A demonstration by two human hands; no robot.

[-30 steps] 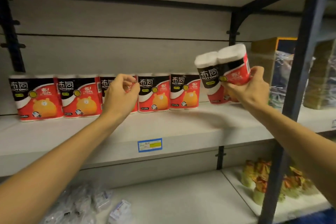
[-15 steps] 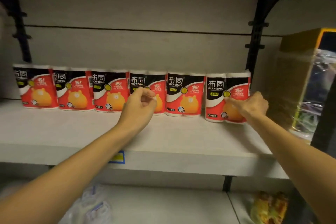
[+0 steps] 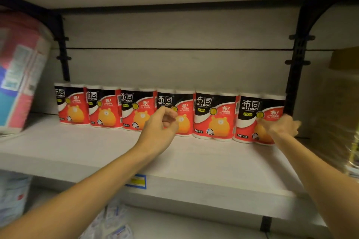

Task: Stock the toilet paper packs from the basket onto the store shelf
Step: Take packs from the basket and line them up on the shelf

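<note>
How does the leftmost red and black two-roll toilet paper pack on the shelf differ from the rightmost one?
The leftmost red and black toilet paper pack stands free, touched by no hand; the rightmost red and black toilet paper pack has the right hand against its front. The leftmost stands beside the left black bracket, the rightmost beside the right one. Both are upright, bear the same print, and stand in one row on the white shelf.

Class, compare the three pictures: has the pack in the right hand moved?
Yes. The rightmost pack went down from mid-air onto the shelf, ending the row beside the black bracket; the right hand touches it.
</note>
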